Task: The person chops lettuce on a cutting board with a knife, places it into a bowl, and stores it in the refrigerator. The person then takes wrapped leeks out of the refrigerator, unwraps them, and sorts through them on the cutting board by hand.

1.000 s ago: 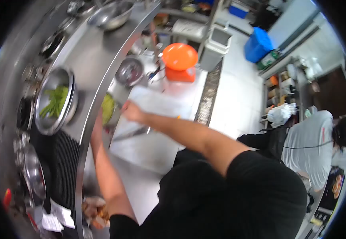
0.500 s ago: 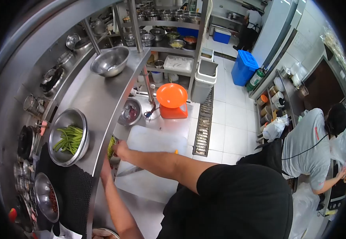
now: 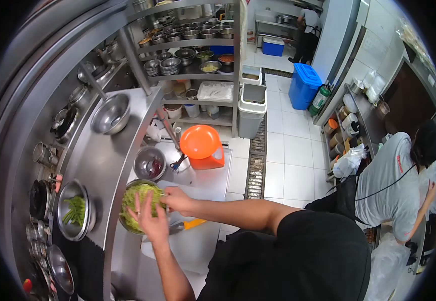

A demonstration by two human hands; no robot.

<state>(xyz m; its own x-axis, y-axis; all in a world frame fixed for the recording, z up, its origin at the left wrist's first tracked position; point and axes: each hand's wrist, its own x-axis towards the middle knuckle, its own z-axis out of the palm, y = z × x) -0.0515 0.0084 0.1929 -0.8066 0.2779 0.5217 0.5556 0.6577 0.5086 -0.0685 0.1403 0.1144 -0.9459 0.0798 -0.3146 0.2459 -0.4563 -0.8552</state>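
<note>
A metal bowl [image 3: 123,220] full of shredded pale green vegetable [image 3: 136,194] sits at the near left of the counter, partly under the upper shelf. My left hand [image 3: 150,220] lies over the shreds with its fingers spread. At the bowl's right side, my right hand [image 3: 178,199] is closed on the rim. Just below my right forearm, a knife with a yellow handle [image 3: 194,223] rests on the white cutting board [image 3: 178,246]. Behind the bowl stands another metal bowl [image 3: 150,163] with something dark red inside.
An orange scale [image 3: 200,143] stands at the counter's back. The steel shelf [image 3: 102,165] on my left carries a bowl of green beans [image 3: 75,210] and an empty bowl [image 3: 111,114]. On the right, a person in a grey shirt [image 3: 386,185] works at another counter.
The bowl of shreds has come out from beneath the shelf into fuller view. My left hand has risen over it with fingers spread. The camera view has shifted, and the knife's yellow handle shows more.
</note>
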